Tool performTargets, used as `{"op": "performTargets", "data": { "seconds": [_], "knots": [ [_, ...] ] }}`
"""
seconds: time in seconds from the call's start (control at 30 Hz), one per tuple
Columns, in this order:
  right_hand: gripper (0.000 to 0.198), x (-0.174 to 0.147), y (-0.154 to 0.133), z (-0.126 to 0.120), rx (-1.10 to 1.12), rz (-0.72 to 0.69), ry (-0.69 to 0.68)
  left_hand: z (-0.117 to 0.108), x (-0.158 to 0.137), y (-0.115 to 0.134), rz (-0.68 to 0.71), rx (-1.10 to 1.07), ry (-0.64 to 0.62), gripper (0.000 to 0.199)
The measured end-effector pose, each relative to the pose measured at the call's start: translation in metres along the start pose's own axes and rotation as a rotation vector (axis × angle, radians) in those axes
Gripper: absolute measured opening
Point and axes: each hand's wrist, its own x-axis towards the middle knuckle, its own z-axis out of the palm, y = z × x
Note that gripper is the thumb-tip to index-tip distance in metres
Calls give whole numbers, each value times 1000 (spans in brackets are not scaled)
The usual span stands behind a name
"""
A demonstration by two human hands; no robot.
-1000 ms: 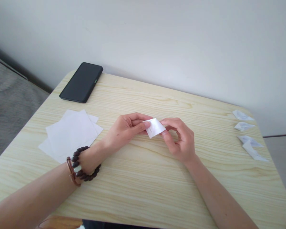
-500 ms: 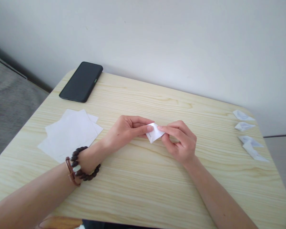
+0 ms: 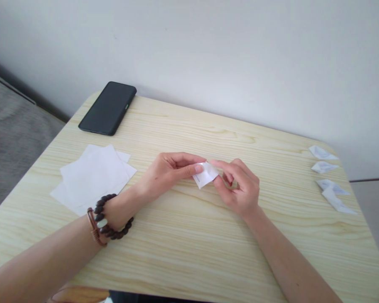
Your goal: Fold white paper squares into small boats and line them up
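A small folded piece of white paper (image 3: 205, 177) is held over the middle of the table. My left hand (image 3: 170, 170) pinches its left side, thumb on top and fingers behind. At its right corner is my right hand (image 3: 240, 183), with the thumb against the paper's edge and the index finger raised off its face near the top. The other right fingers are curled, and their tips are partly hidden. Loose white paper sheets (image 3: 93, 174) lie overlapping beside my left forearm.
A black phone (image 3: 109, 108) lies at the back left of the wooden table (image 3: 183, 244). Several folded white paper pieces (image 3: 325, 167) are lined up along the right edge. Behind the table stands a white wall (image 3: 208, 59). Grey fabric (image 3: 15, 130) shows at the left.
My right index finger has lifted off the paper's face and moved up toward its top edge. The folded paper has tilted slightly; my left hand keeps its pinch.
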Motion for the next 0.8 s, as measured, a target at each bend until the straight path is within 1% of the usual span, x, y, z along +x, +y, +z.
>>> {"op": "performTargets", "data": {
  "seconds": [0.3,0.5,0.63,0.8],
  "knots": [
    [23,2,-1,-4,73,-4,-79,-2,1,-2,-1,-10,9,12],
    [25,2,-1,-3,71,-12,-62,-2,0,-3,19,9,1,12],
    [26,3,-1,-3,51,-4,-73,-1,-1,-2,31,15,26,10],
    [28,4,-1,-2,-4,-20,-1,2,-2,2,37,55,33,14]
  ]
}}
